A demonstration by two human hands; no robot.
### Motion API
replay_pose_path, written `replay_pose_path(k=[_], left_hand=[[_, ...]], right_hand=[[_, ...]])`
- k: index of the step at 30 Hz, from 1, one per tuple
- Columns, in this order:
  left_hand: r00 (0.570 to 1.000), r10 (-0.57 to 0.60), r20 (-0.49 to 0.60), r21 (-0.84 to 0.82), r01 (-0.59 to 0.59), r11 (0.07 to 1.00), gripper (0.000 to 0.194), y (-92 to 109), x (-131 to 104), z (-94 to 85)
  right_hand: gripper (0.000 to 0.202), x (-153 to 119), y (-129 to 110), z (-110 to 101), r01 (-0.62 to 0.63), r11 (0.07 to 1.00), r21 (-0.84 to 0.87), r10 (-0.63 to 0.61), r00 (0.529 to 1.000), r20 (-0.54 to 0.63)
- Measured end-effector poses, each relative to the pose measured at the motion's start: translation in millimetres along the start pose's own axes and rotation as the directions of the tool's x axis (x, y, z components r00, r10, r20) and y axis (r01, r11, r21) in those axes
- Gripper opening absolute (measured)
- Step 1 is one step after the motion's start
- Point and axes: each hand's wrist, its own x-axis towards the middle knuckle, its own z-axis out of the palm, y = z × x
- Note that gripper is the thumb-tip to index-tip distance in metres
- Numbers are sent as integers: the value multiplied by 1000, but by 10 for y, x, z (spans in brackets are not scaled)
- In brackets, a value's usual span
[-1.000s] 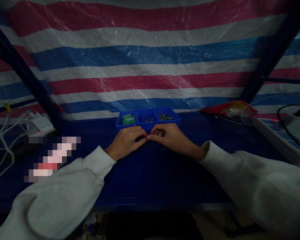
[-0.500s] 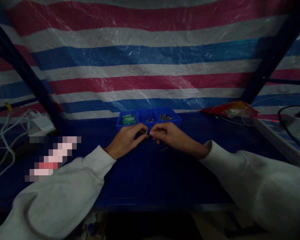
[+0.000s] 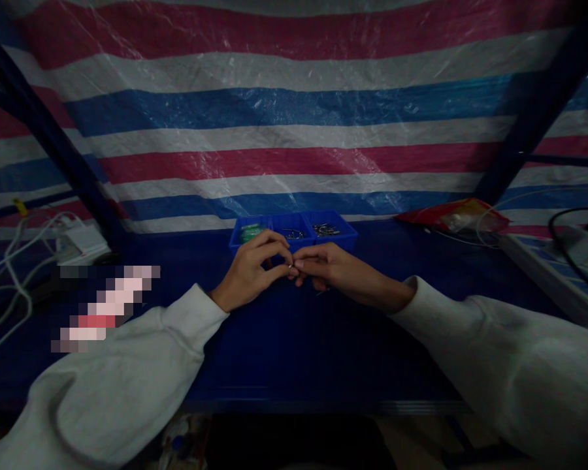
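My left hand [image 3: 257,269] and my right hand [image 3: 336,269] meet fingertip to fingertip over the blue table [image 3: 294,352]. A tiny shiny metal piece [image 3: 290,266] shows in the pinch of my left thumb and index finger; its kind is too small to make out. The right thumb and index finger are pinched against the same spot, and what they hold is hidden. Just behind the hands stands a blue divided tray [image 3: 353,235]. Green pieces [image 3: 251,231] lie in its left compartment, small metal parts [image 3: 294,234] in the middle, more metal parts [image 3: 325,229] in the right.
A thin metal pin [image 3: 322,292] lies on the table below my right hand. White cables and a power strip [image 3: 85,238] are at the left. Toward the back right are a red packet [image 3: 451,215] and a pale box-like object [image 3: 549,274]. A striped sheet [image 3: 294,104] hangs behind.
My hands have come together; their fingertips, apart before, now touch around the small metal piece. My right hand has shifted slightly lower and covers part of the pin on the table.
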Motion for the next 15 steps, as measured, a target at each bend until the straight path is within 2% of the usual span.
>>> replay_pose_path(k=[6,10,13,15], left_hand=[[999,40,3,24,-40,999,11,-16,0,11],[997,44,58,55,-47,997,11,-48,0,-17],[981,32,189,84,-48,995,14,-79,-8,-28],[965,32,260,101,-60,993,16,-97,-17,-26]], right_hand=[[18,35,17,-22,-22,998,-52,15,992,-121],[16,50,-30,-64,-24,986,-166,6,994,-110],[16,27,-91,-107,22,930,-366,-37,999,-35],[15,1,-137,-140,105,821,-561,-134,991,-10]])
